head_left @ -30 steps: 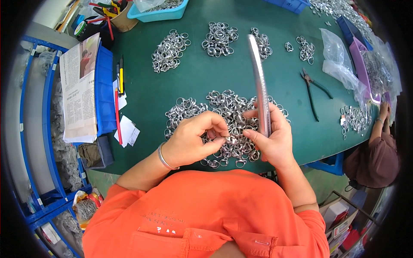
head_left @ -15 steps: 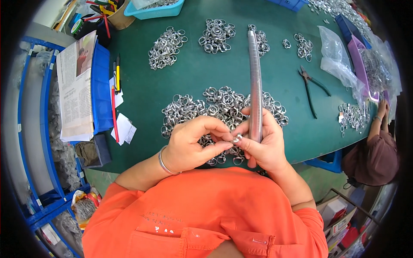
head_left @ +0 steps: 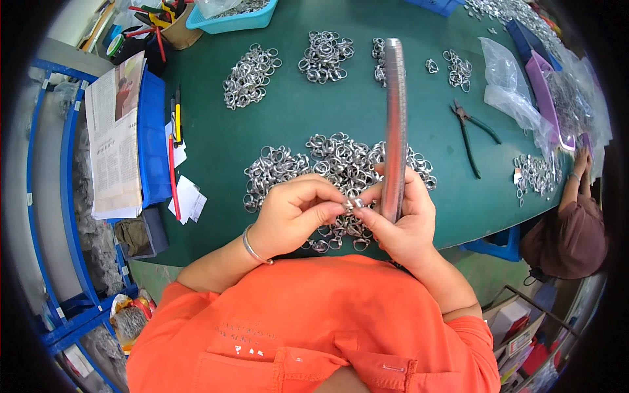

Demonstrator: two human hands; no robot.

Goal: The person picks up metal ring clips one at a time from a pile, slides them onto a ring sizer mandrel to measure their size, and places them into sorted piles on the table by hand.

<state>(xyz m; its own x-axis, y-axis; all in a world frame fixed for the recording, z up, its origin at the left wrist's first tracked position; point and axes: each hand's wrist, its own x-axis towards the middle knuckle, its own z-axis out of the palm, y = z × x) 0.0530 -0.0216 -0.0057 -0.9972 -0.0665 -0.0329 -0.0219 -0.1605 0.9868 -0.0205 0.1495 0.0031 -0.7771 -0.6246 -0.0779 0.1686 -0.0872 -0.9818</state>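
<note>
While a silver-coloured ring (head_left: 354,203) was held above the near part of a large ring heap (head_left: 341,157), the person's left hand (head_left: 298,211) pinched it between thumb and fingers, and the right hand (head_left: 409,223) met its other side. The right hand also clasped a ring mandrel (head_left: 396,118) by its lower end. Beyond, smaller ring piles (head_left: 252,75) and pliers (head_left: 464,119) lay apart on the green tabletop (head_left: 295,121).

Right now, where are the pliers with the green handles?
In the head view, the pliers lie toward the right of the green table, just below a small pile of rings and left of the clear plastic.
</note>
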